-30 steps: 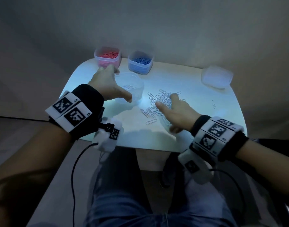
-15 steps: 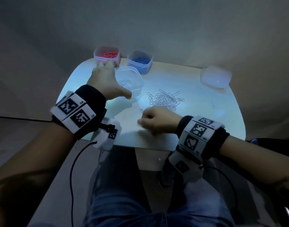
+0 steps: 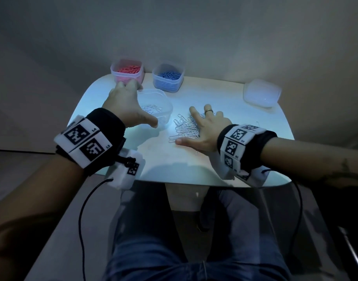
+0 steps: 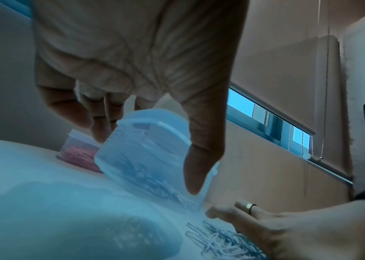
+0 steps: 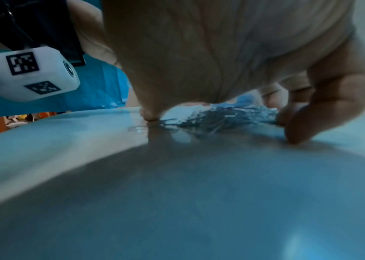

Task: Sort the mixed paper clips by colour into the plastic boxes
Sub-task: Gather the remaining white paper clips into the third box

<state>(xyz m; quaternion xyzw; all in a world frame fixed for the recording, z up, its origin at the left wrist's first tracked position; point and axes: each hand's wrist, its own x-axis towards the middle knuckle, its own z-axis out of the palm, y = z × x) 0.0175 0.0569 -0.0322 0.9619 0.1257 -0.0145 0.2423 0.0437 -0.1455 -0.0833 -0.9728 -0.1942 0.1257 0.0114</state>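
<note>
My left hand [image 3: 127,108] has its grip on the clear box [image 3: 158,106], thumb down the near wall and fingers curled over the far rim; in the left wrist view the box [image 4: 152,154] leans toward the heap, its near lower edge on the bench [image 3: 235,159]. A few silver clips [image 3: 151,108] lie inside it.

My right hand [image 3: 204,128] is spread flat, released, holding nothing, with the fingers laid over the loose pile of silver paper clips [image 3: 184,128] in the middle of the bench and the thumb stretched along the near side of the pile. A ring [image 3: 208,111] sits on one finger. From the right wrist view the pile [image 5: 221,117] lies under the arch of my palm, thumb tip and little finger touching the bench on either side; the picture is blurred, so I cannot say whether any clip is caught under a fingertip.

At the far edge stand the box of pink clips [image 3: 127,73] and, just beside it on the right, the box of blue clips [image 3: 167,78], both without lids. My left fingertips are close to the pink box. A frosted closed box [image 3: 261,93] sits well apart at the far right, and one stray clip [image 3: 259,124] lies near my right wristband.
</note>
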